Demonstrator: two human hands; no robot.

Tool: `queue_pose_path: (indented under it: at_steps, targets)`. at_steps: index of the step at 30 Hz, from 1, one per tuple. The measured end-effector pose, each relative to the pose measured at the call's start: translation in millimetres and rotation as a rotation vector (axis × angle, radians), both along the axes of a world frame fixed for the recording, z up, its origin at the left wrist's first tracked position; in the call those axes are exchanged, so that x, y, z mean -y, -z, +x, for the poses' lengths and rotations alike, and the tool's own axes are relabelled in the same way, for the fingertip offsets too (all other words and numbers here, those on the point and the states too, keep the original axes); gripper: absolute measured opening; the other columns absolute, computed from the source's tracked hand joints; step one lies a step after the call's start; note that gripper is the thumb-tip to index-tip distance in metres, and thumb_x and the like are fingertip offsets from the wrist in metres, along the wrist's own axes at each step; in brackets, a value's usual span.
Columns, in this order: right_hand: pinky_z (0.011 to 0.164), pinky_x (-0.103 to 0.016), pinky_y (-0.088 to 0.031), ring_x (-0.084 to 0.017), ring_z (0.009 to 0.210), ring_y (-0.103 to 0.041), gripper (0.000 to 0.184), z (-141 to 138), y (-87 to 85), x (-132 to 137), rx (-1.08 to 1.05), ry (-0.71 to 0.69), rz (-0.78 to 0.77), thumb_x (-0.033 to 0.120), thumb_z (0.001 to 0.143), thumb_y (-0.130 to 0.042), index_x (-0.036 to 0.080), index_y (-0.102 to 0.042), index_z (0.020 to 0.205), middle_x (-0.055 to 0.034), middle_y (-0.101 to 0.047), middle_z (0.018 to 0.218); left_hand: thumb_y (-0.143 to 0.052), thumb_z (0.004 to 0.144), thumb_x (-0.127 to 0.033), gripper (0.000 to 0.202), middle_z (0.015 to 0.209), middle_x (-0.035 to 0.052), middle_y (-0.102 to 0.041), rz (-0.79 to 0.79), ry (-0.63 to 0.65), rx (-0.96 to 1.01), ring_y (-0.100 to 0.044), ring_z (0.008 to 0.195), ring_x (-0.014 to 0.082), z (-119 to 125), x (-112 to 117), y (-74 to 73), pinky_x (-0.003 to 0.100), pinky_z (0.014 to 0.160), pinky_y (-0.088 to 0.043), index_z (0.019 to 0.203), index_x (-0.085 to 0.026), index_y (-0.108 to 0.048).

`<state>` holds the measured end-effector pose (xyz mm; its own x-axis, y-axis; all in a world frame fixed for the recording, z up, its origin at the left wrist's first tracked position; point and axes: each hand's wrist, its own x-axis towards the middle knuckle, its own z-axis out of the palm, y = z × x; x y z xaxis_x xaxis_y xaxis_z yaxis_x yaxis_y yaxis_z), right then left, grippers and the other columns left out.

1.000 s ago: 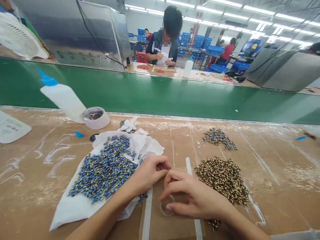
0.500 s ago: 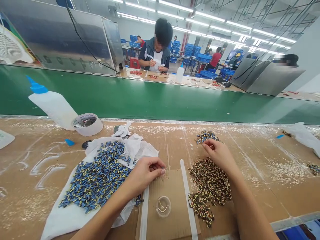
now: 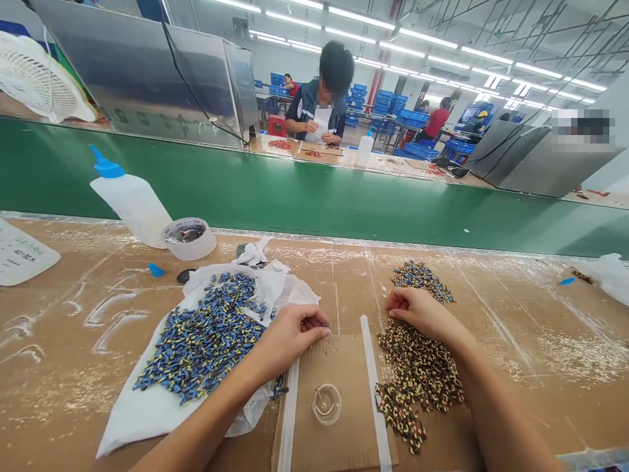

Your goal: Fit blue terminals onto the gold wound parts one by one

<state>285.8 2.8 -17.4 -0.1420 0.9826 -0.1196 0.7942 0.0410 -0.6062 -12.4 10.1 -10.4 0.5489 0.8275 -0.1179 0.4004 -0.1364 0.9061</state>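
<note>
My left hand (image 3: 293, 332) is held in a pinch over the top of a cardboard pad (image 3: 344, 373); a tiny bluish piece shows between thumb and forefinger. Left of it, a heap of small blue, black and yellow pieces (image 3: 206, 341) lies on a white cloth bag (image 3: 128, 419). My right hand (image 3: 420, 313) has its fingers closed over the upper edge of a pile of small dark pieces with cream and red bits (image 3: 417, 367); what they hold is hidden. Behind that hand is a smaller blue and yellow pile (image 3: 425, 278). A small clear cup (image 3: 327, 404) with a thin stick in it stands on the pad.
A white squeeze bottle with a blue nozzle (image 3: 132, 203) leans by a tape roll (image 3: 189, 239) at the back left. A green belt (image 3: 314, 196) crosses beyond the table. A co-worker (image 3: 322, 105) sits across it. White plastic (image 3: 609, 275) lies far right.
My right hand has drawn back from beside the small blue and yellow pile toward the dark pile. My left hand stays pinched over the pad. The view has shifted slightly.
</note>
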Motion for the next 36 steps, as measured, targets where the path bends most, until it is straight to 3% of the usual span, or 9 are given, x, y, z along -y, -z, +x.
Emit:
queue_pose_path:
  at_steps: [7,13,16,21,26,30,36]
  targets:
    - [0.066,-0.027,-0.047,-0.017,0.072,-0.062,0.011,-14.1,11.9,-6.7,-0.122,0.028,0.146,0.022,0.082,-0.055,0.019,-0.063,0.089,-0.0034,-0.068,0.080,-0.058,0.079,-0.028,0.016,0.073,0.0020,-0.064,-0.013,0.001,0.005,-0.055,0.070,0.0148,2.3,-0.5,1.1,0.023,0.062,-0.041,0.082,-0.015,-0.066]
    - [0.058,-0.027,-0.042,-0.017,0.065,-0.059,0.021,-7.4,7.5,-3.4,-0.108,0.057,0.192,0.030,0.090,-0.047,0.018,-0.063,0.084,-0.0018,-0.065,0.069,-0.059,0.078,-0.027,0.015,0.072,0.0017,-0.064,-0.019,-0.016,0.020,-0.054,0.067,0.0135,2.6,1.3,-2.5,0.022,0.060,-0.039,0.081,-0.015,-0.067]
    - [0.057,-0.027,-0.043,-0.017,0.063,-0.059,0.016,-5.8,7.2,0.5,-0.090,0.019,0.168,0.029,0.087,-0.054,0.018,-0.065,0.085,-0.0011,-0.064,0.069,-0.058,0.079,-0.028,0.016,0.073,0.0018,-0.064,-0.009,-0.031,0.055,-0.054,0.068,0.0138,1.5,1.7,-1.8,0.023,0.061,-0.040,0.083,-0.015,-0.067]
    - [0.059,-0.027,-0.046,-0.017,0.065,-0.060,0.013,-9.7,11.2,3.0,0.024,-0.001,0.184,0.028,0.083,-0.060,0.018,-0.065,0.089,-0.0020,-0.065,0.075,-0.060,0.079,-0.026,0.014,0.076,0.0014,-0.063,0.010,-0.058,0.123,-0.055,0.072,0.0140,0.0,1.4,1.0,0.023,0.064,-0.043,0.086,-0.016,-0.066]
    - [0.064,-0.029,-0.043,-0.019,0.069,-0.059,0.016,-24.4,10.8,4.9,0.161,0.014,0.269,0.027,0.086,-0.054,0.020,-0.064,0.076,-0.0036,-0.061,0.076,-0.061,0.077,-0.026,0.012,0.073,0.0007,-0.062,-0.006,-0.066,0.131,-0.055,0.069,0.0132,0.9,2.9,-0.8,0.022,0.061,-0.042,0.082,-0.015,-0.065]
    - [0.064,-0.031,-0.039,-0.022,0.072,-0.057,0.017,-39.7,12.5,6.9,0.284,0.080,0.344,0.022,0.089,-0.046,0.019,-0.060,0.079,-0.0061,-0.059,0.080,-0.063,0.076,-0.027,0.013,0.073,0.0016,-0.064,-0.021,-0.068,0.106,-0.057,0.070,0.0144,1.9,5.5,-5.9,0.023,0.063,-0.043,0.079,-0.014,-0.065]
    - [0.068,-0.030,-0.039,-0.022,0.077,-0.057,0.016,-44.9,14.6,2.0,0.334,0.086,0.379,0.019,0.089,-0.045,0.019,-0.060,0.083,-0.0070,-0.059,0.085,-0.060,0.080,-0.027,0.017,0.083,0.0041,-0.069,-0.002,-0.056,0.123,-0.061,0.079,0.0167,0.0,8.7,-10.5,0.027,0.073,-0.047,0.088,-0.015,-0.069]
